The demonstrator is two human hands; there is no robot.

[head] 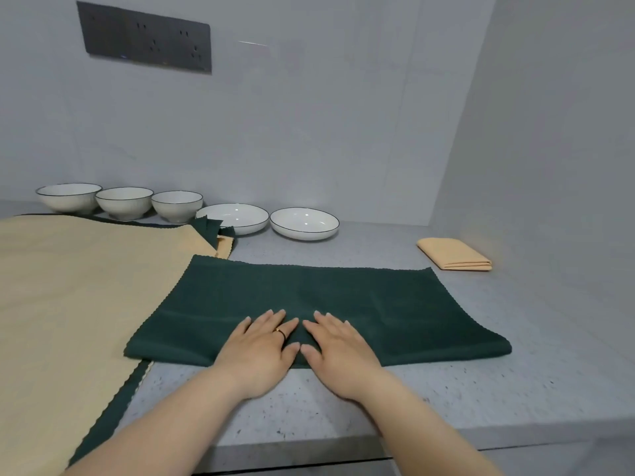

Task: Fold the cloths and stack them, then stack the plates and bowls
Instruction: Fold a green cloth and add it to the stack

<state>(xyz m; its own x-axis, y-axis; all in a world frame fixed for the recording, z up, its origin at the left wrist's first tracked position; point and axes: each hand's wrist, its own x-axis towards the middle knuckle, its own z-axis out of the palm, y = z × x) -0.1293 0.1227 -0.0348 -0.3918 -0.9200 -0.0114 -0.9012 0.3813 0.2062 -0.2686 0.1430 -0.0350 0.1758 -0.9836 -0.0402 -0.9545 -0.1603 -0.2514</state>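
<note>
currently, folded green cloth [343,297] lengthwise left-right, left hand [259,352] and right hand [338,350] flat on it, fingers straight, three bowls [124,202], two plates [304,223]

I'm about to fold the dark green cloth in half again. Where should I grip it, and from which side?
Probably pinch the two corners of the green cloth at its right short end, coming from the right: that end lies on bare counter, while the left end overlaps the spread yellow cloth.
</note>
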